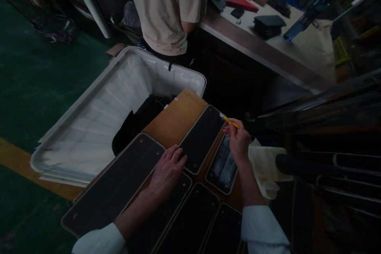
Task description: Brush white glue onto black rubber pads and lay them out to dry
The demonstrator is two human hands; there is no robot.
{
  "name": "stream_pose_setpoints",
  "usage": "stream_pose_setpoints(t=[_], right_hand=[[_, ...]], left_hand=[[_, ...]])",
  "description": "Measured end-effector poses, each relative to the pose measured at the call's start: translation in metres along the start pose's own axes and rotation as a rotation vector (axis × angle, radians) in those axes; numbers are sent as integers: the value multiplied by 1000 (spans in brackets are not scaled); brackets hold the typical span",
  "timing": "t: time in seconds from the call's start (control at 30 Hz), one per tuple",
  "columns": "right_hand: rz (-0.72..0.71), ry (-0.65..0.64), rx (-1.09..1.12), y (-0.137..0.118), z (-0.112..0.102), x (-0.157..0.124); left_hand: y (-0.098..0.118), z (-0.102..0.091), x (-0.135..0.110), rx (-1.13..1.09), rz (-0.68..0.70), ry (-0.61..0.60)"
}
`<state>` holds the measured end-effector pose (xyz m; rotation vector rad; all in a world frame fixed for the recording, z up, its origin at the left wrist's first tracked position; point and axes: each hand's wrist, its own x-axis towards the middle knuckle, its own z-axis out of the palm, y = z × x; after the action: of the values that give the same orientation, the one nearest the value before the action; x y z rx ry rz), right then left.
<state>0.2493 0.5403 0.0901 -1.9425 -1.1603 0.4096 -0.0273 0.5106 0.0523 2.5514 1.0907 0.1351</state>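
Observation:
My right hand (239, 141) is closed around a small yellow-handled brush (232, 122). The brush's pale tip meets the far right corner of a dark rectangular panel (201, 137) with a light edge and small round holes near its ends. On the near left edge of that panel rests my left hand (168, 168), fingers stretched out and holding nothing. Below my right hand, a shorter panel (222, 164) carries whitish streaks. More dark panels, among them a long one (116, 182) at left, lie side by side on a brown board (175, 117).
Beyond the board stands a white bin (89, 103) with dark pieces (139, 121) inside. A person in a beige shirt (162, 8) stands behind it, by a cluttered worktable (268, 55). Pale sheets (266, 162) hang at the board's right, near dark stacked pieces.

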Motion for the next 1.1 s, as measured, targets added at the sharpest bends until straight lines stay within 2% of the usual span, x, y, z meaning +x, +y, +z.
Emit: stream_pose_setpoints(t=[0.07, 0.17, 0.47, 0.57, 0.67, 0.77, 0.93, 1.03, 1.1], right_hand=[[14, -23, -24, 2, 4, -3], [27, -90, -41, -3, 5, -23], [83, -362, -38, -51, -11, -152], [117, -439, 14, -64, -22, -171], [163, -429, 44, -66, -32, -152], [134, -284, 24, -53, -29, -104], [-9, -85, -3, -24, -2, -26], [-55, -45, -41, -14, 15, -4], [-41, -49, -60, -11, 23, -4]], left_hand=[[0, 2, 0, -8, -1, -8], [0, 4, 0, -16, -2, -5], [0, 1, 2, 22, -1, -19], [-1, 1, 2, 20, 0, -27], [-2, 2, 2, 10, 4, -37], [-2, 3, 1, -1, 9, -39], [-4, 3, 1, -22, 6, -20], [-6, 4, 0, -32, 15, -13], [-6, 4, 1, -42, 11, -16]])
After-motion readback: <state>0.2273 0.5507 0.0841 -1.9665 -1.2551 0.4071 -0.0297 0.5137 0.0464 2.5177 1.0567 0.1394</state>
